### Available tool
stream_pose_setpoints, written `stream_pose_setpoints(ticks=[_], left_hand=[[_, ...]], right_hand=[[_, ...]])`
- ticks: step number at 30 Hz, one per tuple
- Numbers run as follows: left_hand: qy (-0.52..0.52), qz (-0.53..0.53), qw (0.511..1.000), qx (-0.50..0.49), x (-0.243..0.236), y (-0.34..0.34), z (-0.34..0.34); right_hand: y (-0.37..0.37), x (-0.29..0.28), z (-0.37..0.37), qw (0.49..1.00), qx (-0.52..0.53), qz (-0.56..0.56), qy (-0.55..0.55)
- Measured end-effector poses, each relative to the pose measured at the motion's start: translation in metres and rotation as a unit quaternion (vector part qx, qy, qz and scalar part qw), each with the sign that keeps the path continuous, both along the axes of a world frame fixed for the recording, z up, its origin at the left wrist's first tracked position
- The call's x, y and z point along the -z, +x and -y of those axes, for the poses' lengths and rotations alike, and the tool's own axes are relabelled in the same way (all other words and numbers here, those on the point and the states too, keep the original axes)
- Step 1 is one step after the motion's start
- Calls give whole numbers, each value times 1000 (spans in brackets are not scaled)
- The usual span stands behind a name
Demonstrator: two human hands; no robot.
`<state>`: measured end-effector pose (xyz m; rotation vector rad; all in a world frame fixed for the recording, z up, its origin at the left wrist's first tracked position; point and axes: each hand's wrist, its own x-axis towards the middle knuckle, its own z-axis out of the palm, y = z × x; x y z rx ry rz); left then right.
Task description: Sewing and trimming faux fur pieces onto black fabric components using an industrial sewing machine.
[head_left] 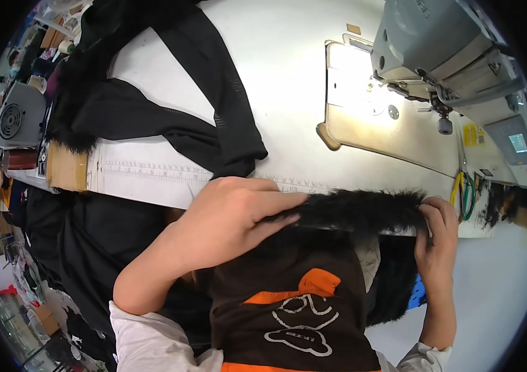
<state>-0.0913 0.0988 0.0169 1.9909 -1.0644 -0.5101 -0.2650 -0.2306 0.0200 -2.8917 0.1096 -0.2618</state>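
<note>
Left hand (232, 214) has fingers pinched on the left end of the black fur strip (363, 212); right hand (438, 239) grips its right end. Strip's at the near edge of the desk (288, 93), sewing machine (440, 43) beyond, black cloth (204, 62) farther left.

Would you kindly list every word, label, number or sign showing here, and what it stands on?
I'll place the markings without copying them out.
Brown apron: pale lettering and outline drawing; smallest letters blurred.
White table: printed ruler scale with small numbers.
Sewing machine: faint lettering, too blurred.
Yellow label: print too small.
Lit screen: characters too small.
</note>
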Motion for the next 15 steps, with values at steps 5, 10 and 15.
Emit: stream_pose_setpoints(ticks=[5, 10, 15], left_hand=[[7, -4, 999, -45, 1, 4, -31], [30, -8, 996, -79, -2, 6, -47], [24, -43, 993, -111, -4, 9, -56]], right_hand=[[-1, -1, -2, 1000, 6, 3, -13], [0, -2, -2, 1000, 19, -14, 7], [-3, -4, -2, 999, 31, -23, 11]])
